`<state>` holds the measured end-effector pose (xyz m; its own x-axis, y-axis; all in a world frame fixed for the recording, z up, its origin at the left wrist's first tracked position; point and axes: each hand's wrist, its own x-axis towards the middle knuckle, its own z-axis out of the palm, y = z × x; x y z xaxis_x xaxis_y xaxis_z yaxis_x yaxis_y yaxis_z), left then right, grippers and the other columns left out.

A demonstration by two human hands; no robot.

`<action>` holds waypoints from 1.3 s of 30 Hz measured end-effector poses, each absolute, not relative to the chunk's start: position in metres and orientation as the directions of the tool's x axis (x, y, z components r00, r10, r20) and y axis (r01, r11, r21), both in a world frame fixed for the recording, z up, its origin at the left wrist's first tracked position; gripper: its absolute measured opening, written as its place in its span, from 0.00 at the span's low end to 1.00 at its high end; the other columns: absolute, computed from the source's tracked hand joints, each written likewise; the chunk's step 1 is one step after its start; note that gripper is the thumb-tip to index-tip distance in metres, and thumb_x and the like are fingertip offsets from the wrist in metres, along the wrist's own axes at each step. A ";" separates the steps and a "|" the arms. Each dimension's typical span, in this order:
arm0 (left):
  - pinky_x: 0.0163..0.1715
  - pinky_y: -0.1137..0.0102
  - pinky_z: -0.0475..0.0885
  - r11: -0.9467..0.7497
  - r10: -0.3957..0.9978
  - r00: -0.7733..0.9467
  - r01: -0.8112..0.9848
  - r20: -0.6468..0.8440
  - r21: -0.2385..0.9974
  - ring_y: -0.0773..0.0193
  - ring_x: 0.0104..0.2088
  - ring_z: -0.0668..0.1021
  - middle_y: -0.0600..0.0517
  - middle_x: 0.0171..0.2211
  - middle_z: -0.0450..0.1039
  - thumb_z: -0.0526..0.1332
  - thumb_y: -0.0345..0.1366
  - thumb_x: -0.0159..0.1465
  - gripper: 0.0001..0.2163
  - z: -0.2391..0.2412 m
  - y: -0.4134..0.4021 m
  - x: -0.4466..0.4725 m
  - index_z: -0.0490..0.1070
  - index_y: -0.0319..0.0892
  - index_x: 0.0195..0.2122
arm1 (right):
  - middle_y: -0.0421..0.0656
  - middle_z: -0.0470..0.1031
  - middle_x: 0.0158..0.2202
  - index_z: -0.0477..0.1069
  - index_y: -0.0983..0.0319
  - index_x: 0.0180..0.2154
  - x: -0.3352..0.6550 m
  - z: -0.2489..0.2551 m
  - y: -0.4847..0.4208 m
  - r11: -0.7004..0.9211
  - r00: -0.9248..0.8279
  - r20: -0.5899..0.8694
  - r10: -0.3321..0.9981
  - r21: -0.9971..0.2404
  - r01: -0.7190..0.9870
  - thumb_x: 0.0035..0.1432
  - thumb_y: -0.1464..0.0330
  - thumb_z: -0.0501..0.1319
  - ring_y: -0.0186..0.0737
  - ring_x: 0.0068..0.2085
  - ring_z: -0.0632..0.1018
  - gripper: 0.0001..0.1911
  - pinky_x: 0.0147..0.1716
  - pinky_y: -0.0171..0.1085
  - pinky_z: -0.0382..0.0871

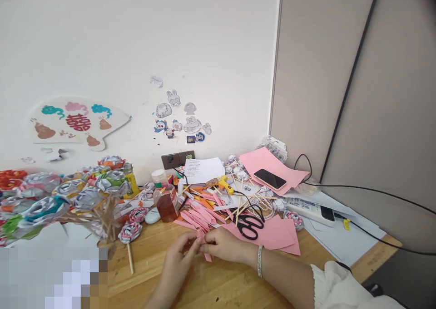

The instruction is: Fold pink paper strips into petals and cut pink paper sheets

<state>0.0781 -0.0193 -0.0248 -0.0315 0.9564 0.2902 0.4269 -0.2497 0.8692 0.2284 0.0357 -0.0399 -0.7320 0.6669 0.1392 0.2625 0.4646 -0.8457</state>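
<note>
Pink paper strip (208, 257): narrow, folded, crisp-edged
Left hand (180, 253): fingertips pinched on the strip
Right hand (227, 245): pinching it too
Tabletop (204, 291): smooth, grained wood
Scissors (241, 223): black looped handles

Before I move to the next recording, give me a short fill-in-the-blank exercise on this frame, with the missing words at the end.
1. The left hand and right hand pinch folded paper coloured ____.
2. The bracelet is worn on the person's own ____ side.
3. The main body colour of the glue gun is ____.
4. The cap of the bottle is coloured ____.

Missing words: pink; right; yellow; white.
</note>
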 end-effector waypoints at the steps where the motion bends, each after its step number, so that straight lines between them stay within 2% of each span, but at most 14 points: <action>1: 0.31 0.71 0.69 -0.249 0.957 -0.037 0.413 0.289 0.876 0.62 0.29 0.74 0.51 0.27 0.74 0.57 0.42 0.55 0.10 -0.024 -0.020 0.079 0.70 0.41 0.30 | 0.39 0.68 0.21 0.68 0.65 0.22 0.229 -0.040 0.035 0.462 -0.733 0.141 0.665 -0.850 0.255 0.53 0.54 0.52 0.30 0.23 0.67 0.22 0.23 0.28 0.58; 4: 0.29 0.72 0.68 -0.255 0.952 -0.073 0.339 0.296 0.905 0.64 0.27 0.74 0.53 0.24 0.73 0.58 0.41 0.54 0.08 -0.018 -0.022 0.081 0.70 0.41 0.27 | 0.38 0.68 0.21 0.67 0.65 0.23 0.229 -0.037 0.034 0.468 -0.716 0.160 0.679 -0.846 0.255 0.54 0.55 0.51 0.29 0.23 0.67 0.20 0.21 0.28 0.56; 8: 0.25 0.74 0.68 -0.256 0.951 -0.140 0.152 0.277 0.955 0.67 0.22 0.71 0.55 0.19 0.70 0.59 0.41 0.53 0.09 -0.011 -0.022 0.083 0.68 0.41 0.24 | 0.37 0.67 0.20 0.67 0.64 0.25 0.230 -0.029 0.032 0.564 -0.638 0.253 0.727 -0.750 0.345 0.54 0.55 0.52 0.30 0.22 0.66 0.19 0.20 0.28 0.52; 13: 0.23 0.74 0.69 -0.187 0.966 -0.209 -0.142 0.155 0.972 0.69 0.21 0.71 0.57 0.18 0.69 0.63 0.41 0.49 0.10 -0.012 -0.018 0.080 0.68 0.40 0.23 | 0.37 0.68 0.23 0.65 0.63 0.36 0.233 -0.022 0.028 0.589 -0.605 0.291 0.741 -0.714 0.379 0.53 0.57 0.53 0.30 0.24 0.67 0.15 0.21 0.28 0.52; 15: 0.23 0.75 0.69 -0.158 0.972 -0.210 -0.256 0.105 0.954 0.70 0.21 0.72 0.57 0.19 0.69 0.65 0.40 0.46 0.10 -0.014 -0.017 0.080 0.68 0.39 0.23 | 0.36 0.67 0.21 0.65 0.63 0.33 0.233 -0.022 0.028 0.639 -0.639 0.318 0.701 -0.677 0.365 0.55 0.59 0.51 0.30 0.23 0.66 0.14 0.21 0.28 0.52; 18: 0.23 0.76 0.70 -0.102 0.981 -0.193 -0.356 0.033 0.929 0.70 0.21 0.72 0.56 0.20 0.70 0.67 0.39 0.45 0.11 -0.016 -0.016 0.081 0.70 0.39 0.24 | 0.36 0.65 0.20 0.64 0.64 0.24 0.231 -0.023 0.028 0.729 -0.656 0.381 0.652 -0.552 0.405 0.57 0.64 0.49 0.29 0.23 0.64 0.14 0.21 0.28 0.50; 20: 0.24 0.76 0.70 -0.068 0.984 -0.179 -0.384 -0.002 0.921 0.70 0.22 0.73 0.56 0.19 0.71 0.67 0.39 0.44 0.11 -0.017 -0.015 0.082 0.71 0.39 0.25 | 0.37 0.66 0.20 0.64 0.63 0.22 0.229 -0.025 0.029 0.763 -0.645 0.419 0.639 -0.452 0.463 0.56 0.66 0.50 0.29 0.23 0.65 0.13 0.21 0.29 0.50; 25: 0.25 0.75 0.70 -0.008 0.987 -0.147 -0.417 -0.058 0.909 0.68 0.23 0.74 0.53 0.21 0.73 0.68 0.39 0.43 0.12 -0.019 -0.015 0.084 0.73 0.38 0.27 | 0.40 0.72 0.24 0.66 0.62 0.26 0.227 -0.031 0.029 0.782 -0.620 0.508 0.598 -0.201 0.590 0.54 0.68 0.51 0.33 0.26 0.69 0.09 0.23 0.32 0.51; 29: 0.28 0.75 0.70 0.057 0.989 -0.104 -0.389 -0.105 0.920 0.69 0.23 0.73 0.53 0.20 0.73 0.67 0.40 0.44 0.12 -0.018 -0.018 0.087 0.74 0.39 0.27 | 0.42 0.73 0.24 0.67 0.62 0.27 0.226 -0.034 0.028 0.783 -0.641 0.532 0.554 -0.071 0.618 0.53 0.67 0.51 0.36 0.26 0.70 0.09 0.24 0.33 0.54; 32: 0.26 0.76 0.68 0.102 0.988 -0.073 -0.334 -0.134 0.937 0.70 0.21 0.72 0.54 0.18 0.72 0.66 0.42 0.45 0.12 -0.020 -0.019 0.089 0.74 0.39 0.27 | 0.43 0.72 0.24 0.67 0.62 0.27 0.225 -0.032 0.027 0.803 -0.686 0.523 0.505 0.007 0.596 0.52 0.66 0.51 0.38 0.26 0.71 0.09 0.23 0.34 0.55; 35: 0.24 0.76 0.67 0.097 0.991 -0.061 -0.320 -0.122 0.943 0.71 0.19 0.70 0.55 0.16 0.70 0.65 0.42 0.46 0.11 -0.025 -0.016 0.089 0.73 0.38 0.25 | 0.44 0.73 0.25 0.67 0.63 0.29 0.225 -0.028 0.024 0.810 -0.713 0.504 0.489 0.042 0.585 0.53 0.67 0.49 0.39 0.26 0.71 0.10 0.24 0.34 0.57; 39: 0.21 0.77 0.65 0.030 0.992 -0.108 -0.333 -0.069 0.943 0.72 0.18 0.68 0.56 0.15 0.68 0.65 0.44 0.44 0.12 -0.028 -0.009 0.081 0.72 0.39 0.22 | 0.44 0.74 0.26 0.67 0.62 0.32 0.227 -0.021 0.022 0.787 -0.681 0.466 0.565 -0.055 0.615 0.54 0.62 0.49 0.39 0.28 0.72 0.13 0.27 0.35 0.59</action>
<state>0.0809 -0.0087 -0.0284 -0.1080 0.9917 -0.0694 -0.3326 0.0298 0.9426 0.2272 0.0215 -0.0211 -0.6812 0.5650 0.4656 0.6151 0.7866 -0.0546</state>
